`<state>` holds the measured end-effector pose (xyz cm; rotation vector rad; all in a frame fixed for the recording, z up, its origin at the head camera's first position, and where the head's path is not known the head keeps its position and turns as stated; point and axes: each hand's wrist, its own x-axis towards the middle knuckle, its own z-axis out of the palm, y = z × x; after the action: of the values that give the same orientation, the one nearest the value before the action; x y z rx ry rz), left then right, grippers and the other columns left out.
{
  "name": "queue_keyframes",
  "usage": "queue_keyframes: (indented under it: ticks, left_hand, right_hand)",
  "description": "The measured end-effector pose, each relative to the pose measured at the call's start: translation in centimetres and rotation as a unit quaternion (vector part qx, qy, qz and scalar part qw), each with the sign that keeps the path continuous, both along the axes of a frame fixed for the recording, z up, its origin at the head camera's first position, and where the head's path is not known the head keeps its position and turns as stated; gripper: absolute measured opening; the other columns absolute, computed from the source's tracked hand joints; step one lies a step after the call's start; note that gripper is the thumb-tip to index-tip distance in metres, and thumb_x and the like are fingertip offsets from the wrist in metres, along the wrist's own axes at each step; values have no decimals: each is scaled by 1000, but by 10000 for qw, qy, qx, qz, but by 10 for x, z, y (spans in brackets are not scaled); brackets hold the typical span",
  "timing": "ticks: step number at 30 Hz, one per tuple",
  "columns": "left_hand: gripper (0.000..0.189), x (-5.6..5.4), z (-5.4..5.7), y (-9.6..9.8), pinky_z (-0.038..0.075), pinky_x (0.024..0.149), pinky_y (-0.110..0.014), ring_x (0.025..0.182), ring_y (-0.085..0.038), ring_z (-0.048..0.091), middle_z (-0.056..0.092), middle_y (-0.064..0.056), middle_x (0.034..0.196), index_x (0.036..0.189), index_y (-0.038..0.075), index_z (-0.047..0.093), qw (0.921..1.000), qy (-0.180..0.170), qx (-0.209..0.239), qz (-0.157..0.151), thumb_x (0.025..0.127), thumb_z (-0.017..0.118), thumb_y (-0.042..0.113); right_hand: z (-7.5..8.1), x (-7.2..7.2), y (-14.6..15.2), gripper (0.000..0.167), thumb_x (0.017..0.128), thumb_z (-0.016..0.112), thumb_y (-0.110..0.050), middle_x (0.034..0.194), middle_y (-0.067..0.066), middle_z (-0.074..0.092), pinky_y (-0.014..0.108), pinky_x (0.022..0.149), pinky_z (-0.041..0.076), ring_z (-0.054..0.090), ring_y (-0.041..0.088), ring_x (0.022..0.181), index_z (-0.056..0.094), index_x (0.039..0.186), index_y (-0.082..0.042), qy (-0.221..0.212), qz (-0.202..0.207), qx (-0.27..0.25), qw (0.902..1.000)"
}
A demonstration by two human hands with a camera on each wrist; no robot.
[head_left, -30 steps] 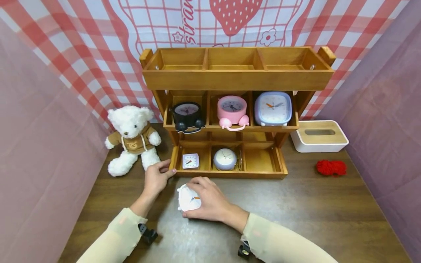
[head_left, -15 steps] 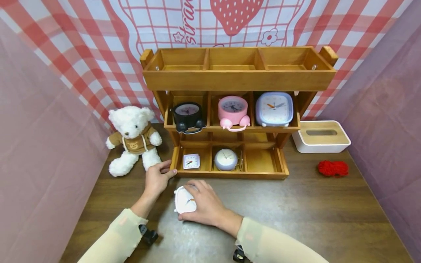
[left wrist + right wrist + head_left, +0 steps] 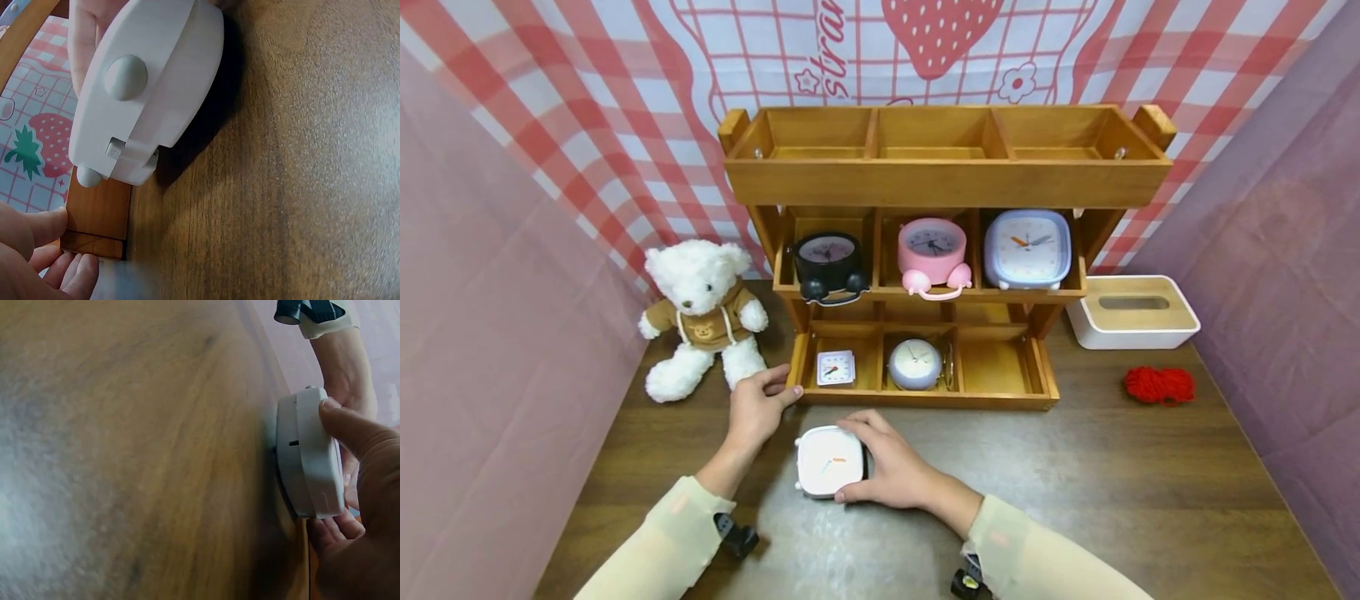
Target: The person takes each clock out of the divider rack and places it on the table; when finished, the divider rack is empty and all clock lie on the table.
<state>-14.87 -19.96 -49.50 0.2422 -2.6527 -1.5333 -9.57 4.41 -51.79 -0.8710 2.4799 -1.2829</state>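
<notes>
A white square alarm clock [image 3: 831, 461] lies face up just in front of the wooden shelf [image 3: 925, 402]. My right hand [image 3: 901, 467] grips its right side, thumb and fingers at opposite edges. The clock's edge, with a round knob and small feet, fills much of the left wrist view; a dark shadow lies under it, and I cannot tell whether it touches the table. At the shelf's lower left corner, my left hand [image 3: 760, 410] pinches the wood between thumb and fingers. In the right wrist view, the thumb presses on the clock [image 3: 309, 453] near its face.
The lower tier holds a small square clock [image 3: 836, 367] and a round clock [image 3: 914, 364]. Above them sit black [image 3: 827, 262], pink [image 3: 932, 254] and blue [image 3: 1027, 248] clocks. A teddy bear [image 3: 703, 321] is left; a tissue box [image 3: 1133, 312] and red yarn [image 3: 1159, 385] are right.
The clock shifted slightly left, then settled a little rightward, its face now more uncovered. My right hand has slid back toward its right edge. My left hand keeps its place on the shelf.
</notes>
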Motion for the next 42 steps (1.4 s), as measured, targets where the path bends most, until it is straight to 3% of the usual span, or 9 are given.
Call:
queue_keyframes:
  ticks: [7, 15, 20, 23, 30, 36, 42]
  left_hand:
    - [45, 1, 1, 0, 52, 74, -14, 105, -36, 73, 73, -27, 114, 130, -5, 67, 10000, -43, -44, -10, 88, 79, 6]
    - [44, 1, 1, 3, 60, 88, -41, 105, -36, 73, 74, -25, 114, 130, -4, 67, 9999, -53, -135, -50, 90, 78, 7]
    - [44, 2, 2, 1, 60, 85, -35, 105, -36, 73, 74, -25, 114, 130, -4, 68, 9999, -57, -89, 4, 88, 79, 6]
    - [44, 3, 2, 0, 60, 83, -31, 105, -36, 73, 74, -25, 114, 130, -4, 68, 9999, -56, -90, 36, 88, 80, 7]
    - [44, 3, 1, -2, 60, 83, -32, 104, -36, 73, 74, -25, 114, 129, -5, 68, 9999, -39, -118, 18, 88, 79, 8]
    - [44, 2, 0, -1, 61, 86, -36, 103, -36, 73, 74, -25, 113, 129, -5, 68, 9999, -25, -104, 30, 88, 79, 6]
    - [44, 1, 1, -1, 60, 90, -44, 104, -37, 73, 73, -26, 116, 131, -4, 67, 9999, -60, -84, -27, 89, 79, 7]
  right_hand:
    - [-2, 2, -5, 97, 71, 95, -39, 144, 1, 50, 41, 114, 45, 52, 17, 131, 50, 150, -6, 147, -120, 55, 9998]
    - [-3, 5, -9, 95, 71, 95, -41, 143, -2, 50, 39, 114, 44, 52, 15, 132, 52, 149, -9, 243, -312, 59, 9992]
    - [1, 4, -2, 91, 72, 93, -43, 144, -3, 49, 41, 115, 43, 51, 15, 133, 54, 147, -9, 305, -304, -89, 9990]
    - [8, 0, 9, 83, 74, 92, -42, 142, -2, 53, 40, 114, 45, 51, 15, 132, 58, 143, -9, 629, -330, -227, 9972]
    - [36, -23, 50, 69, 73, 93, -38, 133, 1, 64, 40, 107, 51, 61, 19, 123, 66, 130, -11, 1796, -664, -455, 9804]
    - [55, -55, 82, 68, 73, 94, -40, 128, -1, 67, 42, 103, 52, 63, 20, 120, 67, 129, -11, 1851, -1068, -194, 9767]
    - [61, -84, 101, 70, 71, 93, -41, 125, 5, 68, 46, 101, 52, 66, 29, 115, 68, 128, -8, 1801, -1129, 300, 9767]
